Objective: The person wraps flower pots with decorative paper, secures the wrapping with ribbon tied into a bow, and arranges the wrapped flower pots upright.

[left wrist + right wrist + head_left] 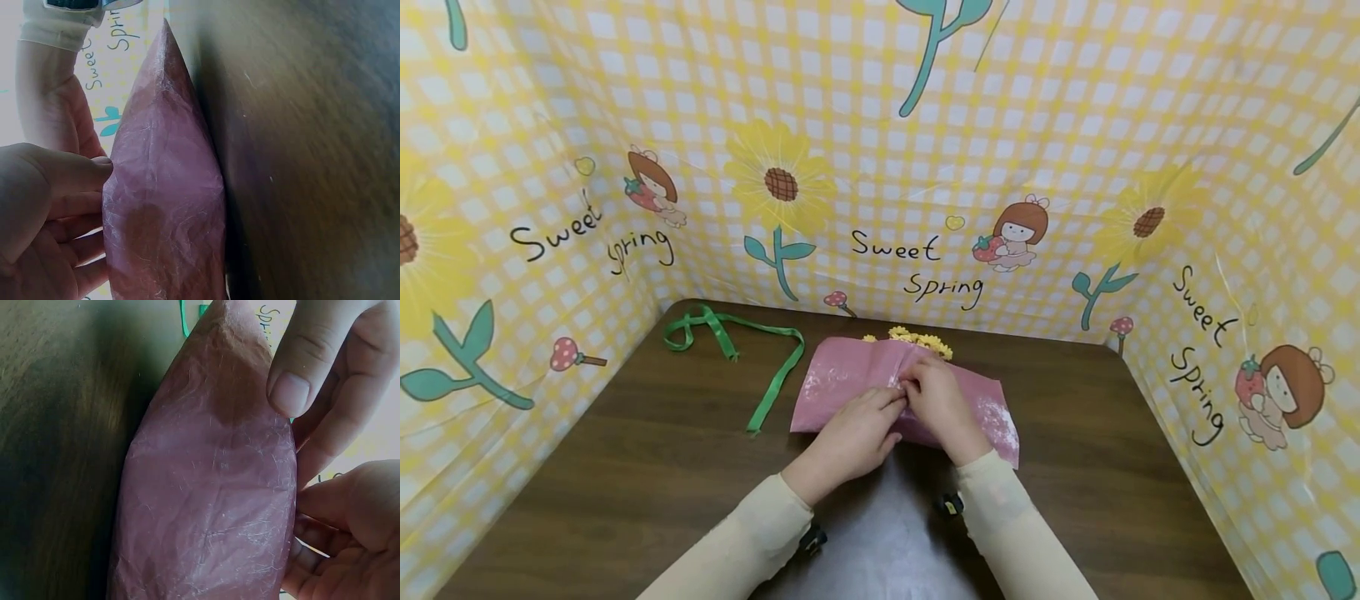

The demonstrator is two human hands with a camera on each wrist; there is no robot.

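Observation:
A sheet of pink wrapping paper (842, 375) lies folded over a bunch of small yellow flowers (931, 343), whose heads show past its far edge. My left hand (853, 433) rests on top of the paper with fairly straight fingers, its thumb apart on the near side. Beside it, my right hand (936, 400) bends its fingers and pinches the paper near the middle fold. In the left wrist view the paper (162, 169) forms a low, pointed bulge. The right wrist view shows the paper (206, 487) with both hands along its upper side. Flower stems are hidden inside.
A loose green ribbon (775, 379) curls on the dark wooden table (625, 483) left of the paper. Yellow checked cloth (865, 167) with printed flowers and figures walls in the table's back and sides. A small black device (950, 505) sits under the right wrist.

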